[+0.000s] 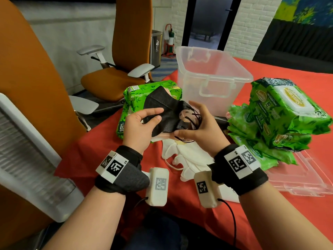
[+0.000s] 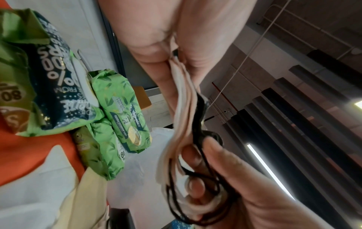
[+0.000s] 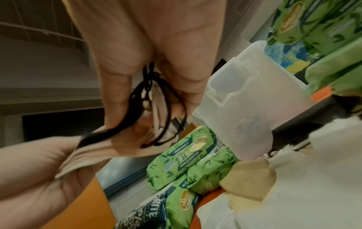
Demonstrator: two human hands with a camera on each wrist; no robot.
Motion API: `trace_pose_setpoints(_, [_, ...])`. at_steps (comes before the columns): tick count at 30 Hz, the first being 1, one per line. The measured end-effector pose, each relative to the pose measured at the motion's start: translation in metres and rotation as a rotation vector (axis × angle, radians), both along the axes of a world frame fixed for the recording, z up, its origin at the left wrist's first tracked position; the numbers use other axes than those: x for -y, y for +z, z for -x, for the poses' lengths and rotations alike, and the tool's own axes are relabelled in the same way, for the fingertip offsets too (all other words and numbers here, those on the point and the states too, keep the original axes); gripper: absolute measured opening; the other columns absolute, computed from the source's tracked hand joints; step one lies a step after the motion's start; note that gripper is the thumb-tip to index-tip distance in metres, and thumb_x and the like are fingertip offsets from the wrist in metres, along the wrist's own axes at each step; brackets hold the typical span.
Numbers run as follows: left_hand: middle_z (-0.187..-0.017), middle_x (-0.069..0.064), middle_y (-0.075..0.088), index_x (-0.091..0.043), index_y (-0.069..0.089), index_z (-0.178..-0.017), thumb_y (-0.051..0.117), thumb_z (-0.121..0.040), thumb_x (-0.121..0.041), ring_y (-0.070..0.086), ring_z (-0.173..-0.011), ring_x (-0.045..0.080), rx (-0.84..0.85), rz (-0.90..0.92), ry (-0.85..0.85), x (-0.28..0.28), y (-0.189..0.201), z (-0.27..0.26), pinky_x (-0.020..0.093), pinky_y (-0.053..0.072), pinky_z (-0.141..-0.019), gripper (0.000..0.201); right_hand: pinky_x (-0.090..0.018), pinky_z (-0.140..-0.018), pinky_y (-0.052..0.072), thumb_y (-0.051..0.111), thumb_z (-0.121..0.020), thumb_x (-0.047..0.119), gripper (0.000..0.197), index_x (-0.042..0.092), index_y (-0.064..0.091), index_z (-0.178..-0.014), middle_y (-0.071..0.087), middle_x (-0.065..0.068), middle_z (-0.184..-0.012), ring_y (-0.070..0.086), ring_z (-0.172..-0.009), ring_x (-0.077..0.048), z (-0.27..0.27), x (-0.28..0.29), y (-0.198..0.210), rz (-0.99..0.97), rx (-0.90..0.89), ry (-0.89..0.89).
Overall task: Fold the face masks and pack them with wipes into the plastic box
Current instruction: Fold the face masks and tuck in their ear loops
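While held above the red surface [image 1: 100,150], black face mask [image 1: 162,112] is pinched by left hand [image 1: 138,127]; right hand [image 1: 198,127] grips its ear loops [image 1: 195,115]; plastic box [image 1: 212,76] at 12 o'clock. Left wrist: fingers [image 2: 195,186] curl round loops. Right wrist: wipes packs [image 3: 186,161] at 6 o'clock.

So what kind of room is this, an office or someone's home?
Most likely an office or shared workspace, not a home. Orange swivel office chairs stand beside the red-covered table, a fire extinguisher sits by the white brick wall, and a metal bin stands nearby.
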State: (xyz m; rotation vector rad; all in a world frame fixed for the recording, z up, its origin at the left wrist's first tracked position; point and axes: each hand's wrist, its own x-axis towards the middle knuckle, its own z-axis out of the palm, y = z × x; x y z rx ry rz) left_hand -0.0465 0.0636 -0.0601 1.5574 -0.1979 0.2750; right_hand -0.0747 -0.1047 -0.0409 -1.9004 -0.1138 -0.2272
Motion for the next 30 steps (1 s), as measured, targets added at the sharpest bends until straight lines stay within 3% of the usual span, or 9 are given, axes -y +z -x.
trace_pose_setpoints(3, [-0.091, -0.009, 0.070, -0.035, 0.070, -0.080, 0.065, -0.082, -0.002, 0.064, -0.101, 0.015, -0.008, 0.007, -0.012, 0.002, -0.001, 0.000, 0.039, 0.047, -0.098, 0.034, -0.019, -0.089, 0.045, 0.084, -0.060, 0.006, 0.086, 0.020, 0.040, -0.132, 0.049, 0.026, -0.101, 0.055, -0.101, -0.005, -0.003, -0.006, -0.001, 0.091, 0.044, -0.041])
trace_pose_setpoints(7, [-0.091, -0.010, 0.069, -0.033, 0.069, -0.083, 0.064, -0.082, 0.000, 0.063, -0.100, 0.013, -0.009, 0.021, -0.018, -0.001, 0.001, 0.000, 0.037, 0.046, -0.100, 0.033, -0.035, -0.092, 0.051, 0.080, -0.061, 0.001, 0.085, 0.022, 0.038, -0.131, 0.053, 0.015, -0.103, 0.059, -0.101, -0.014, -0.006, -0.006, -0.004, 0.070, 0.036, -0.051])
trace_pose_setpoints(11, [-0.093, -0.010, 0.069, -0.032, 0.069, -0.084, 0.062, -0.084, 0.000, 0.063, -0.102, 0.012, -0.024, 0.041, -0.030, -0.001, 0.001, 0.001, 0.036, 0.046, -0.099, 0.033, -0.042, -0.093, 0.051, 0.079, -0.062, 0.001, 0.078, 0.024, 0.041, -0.126, 0.058, 0.004, -0.110, 0.061, -0.103, -0.016, -0.006, -0.009, -0.007, 0.000, 0.017, -0.041])
trace_pose_setpoints(17, [-0.096, -0.005, 0.069, -0.030, 0.068, -0.086, 0.060, -0.086, 0.000, 0.062, -0.105, 0.013, -0.031, 0.065, -0.050, 0.002, 0.004, 0.003, 0.034, 0.047, -0.099, 0.032, -0.042, -0.094, 0.050, 0.085, -0.044, 0.040, 0.084, 0.026, 0.048, -0.118, 0.063, 0.003, -0.112, 0.061, -0.105, -0.014, -0.006, -0.020, -0.009, -0.034, -0.003, -0.054])
trace_pose_setpoints(21, [-0.100, -0.003, 0.069, -0.032, 0.069, -0.086, 0.059, -0.087, -0.001, 0.061, -0.107, 0.015, -0.043, 0.076, -0.058, 0.000, 0.002, 0.001, 0.039, 0.045, -0.101, 0.032, -0.038, -0.087, 0.053, 0.084, -0.059, 0.005, 0.069, 0.018, 0.049, -0.119, 0.064, 0.000, -0.107, 0.064, -0.100, -0.016, -0.010, -0.018, -0.012, -0.092, 0.000, -0.067])
trace_pose_setpoints(23, [-0.101, -0.003, 0.069, -0.033, 0.070, -0.086, 0.059, -0.087, -0.002, 0.061, -0.108, 0.015, -0.049, 0.077, -0.059, 0.000, 0.001, 0.000, 0.040, 0.045, -0.102, 0.033, -0.039, -0.085, 0.055, 0.080, -0.062, -0.003, 0.067, 0.016, 0.049, -0.119, 0.065, -0.001, -0.104, 0.065, -0.096, -0.015, -0.010, -0.018, -0.011, -0.121, 0.002, -0.057])
trace_pose_setpoints(26, [-0.100, -0.006, 0.068, -0.032, 0.069, -0.087, 0.058, -0.087, -0.002, 0.060, -0.108, 0.013, -0.049, 0.064, -0.047, -0.002, 0.001, -0.001, 0.036, 0.044, -0.102, 0.032, -0.024, -0.077, 0.055, 0.073, -0.065, -0.013, 0.065, 0.012, 0.047, -0.119, 0.063, 0.000, -0.100, 0.065, -0.085, -0.002, -0.008, -0.015, -0.007, -0.179, 0.000, -0.013])
trace_pose_setpoints(28, [-0.098, -0.010, 0.067, -0.033, 0.068, -0.086, 0.059, -0.087, -0.003, 0.059, -0.108, 0.010, -0.030, 0.029, -0.011, -0.008, 0.001, -0.003, 0.029, 0.043, -0.101, 0.032, -0.022, -0.075, 0.055, 0.070, -0.067, -0.016, 0.063, 0.014, 0.048, -0.117, 0.063, -0.007, -0.100, 0.065, -0.082, -0.009, -0.007, -0.009, -0.003, -0.199, 0.008, -0.026])
trace_pose_setpoints(30, [-0.096, -0.012, 0.067, -0.034, 0.067, -0.085, 0.059, -0.087, -0.003, 0.059, -0.108, 0.010, -0.020, 0.009, 0.024, -0.014, 0.001, -0.005, 0.024, 0.043, -0.097, 0.032, -0.027, -0.069, 0.056, 0.068, -0.070, -0.016, 0.059, 0.016, 0.050, -0.116, 0.066, -0.010, -0.079, 0.063, -0.066, -0.017, -0.007, 0.001, 0.000, -0.255, 0.019, -0.102])
